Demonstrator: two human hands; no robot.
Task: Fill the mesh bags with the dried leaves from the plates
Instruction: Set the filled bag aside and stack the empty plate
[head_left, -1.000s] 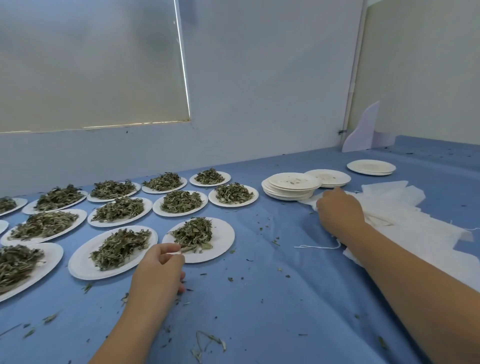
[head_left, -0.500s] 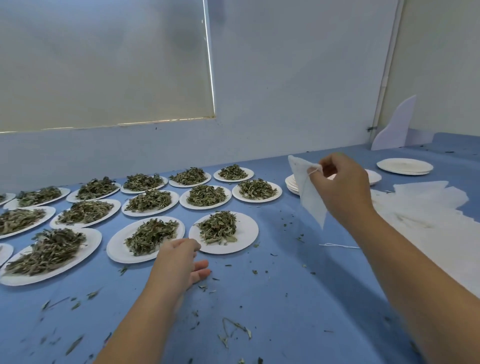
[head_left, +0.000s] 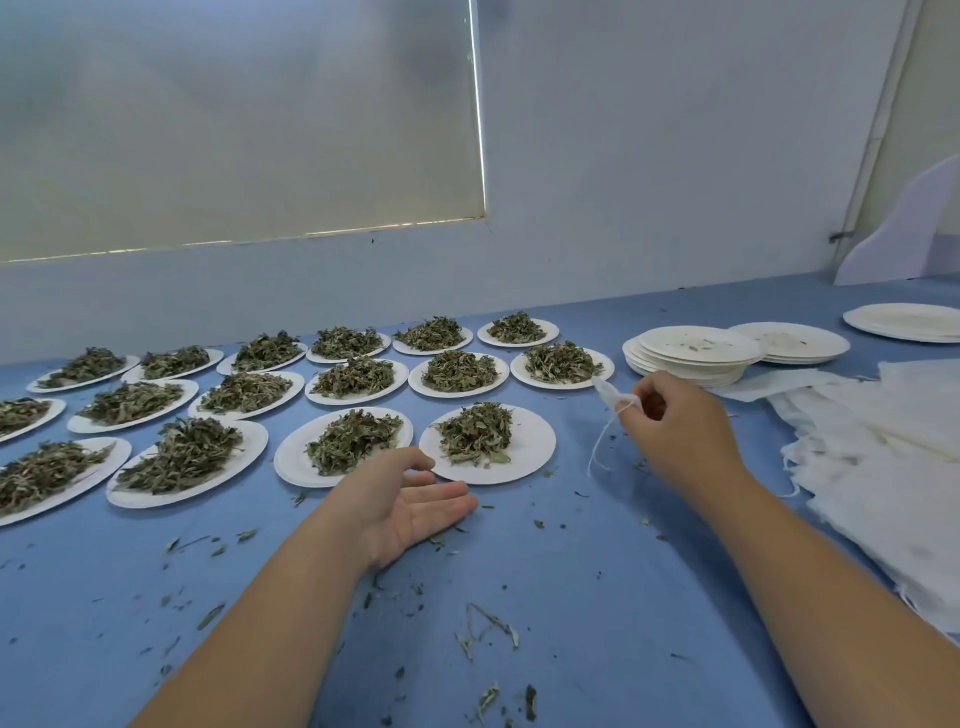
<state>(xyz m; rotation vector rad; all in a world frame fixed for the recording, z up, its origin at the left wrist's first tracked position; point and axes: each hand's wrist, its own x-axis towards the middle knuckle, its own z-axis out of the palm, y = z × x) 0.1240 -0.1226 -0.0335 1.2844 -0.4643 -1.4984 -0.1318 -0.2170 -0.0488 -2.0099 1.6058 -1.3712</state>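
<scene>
The right hand (head_left: 680, 436) pinches a crumpled mesh bag (head_left: 608, 394) at its fingertips, held just right of the nearest plate (head_left: 535, 460) of dried leaves (head_left: 475, 434). The left hand (head_left: 410, 501) lies open and holds nothing, just in front of that plate and nearer to it. Bare worktop (head_left: 597, 571) in front of the plate leaves room to work. Spare bags (head_left: 883, 457) lie well to its right.

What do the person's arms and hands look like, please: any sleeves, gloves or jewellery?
Both are bare. The left hand and the right hand wear no gloves, and no ring, watch or bracelet shows. No sleeve shows anywhere in the frame.
</scene>
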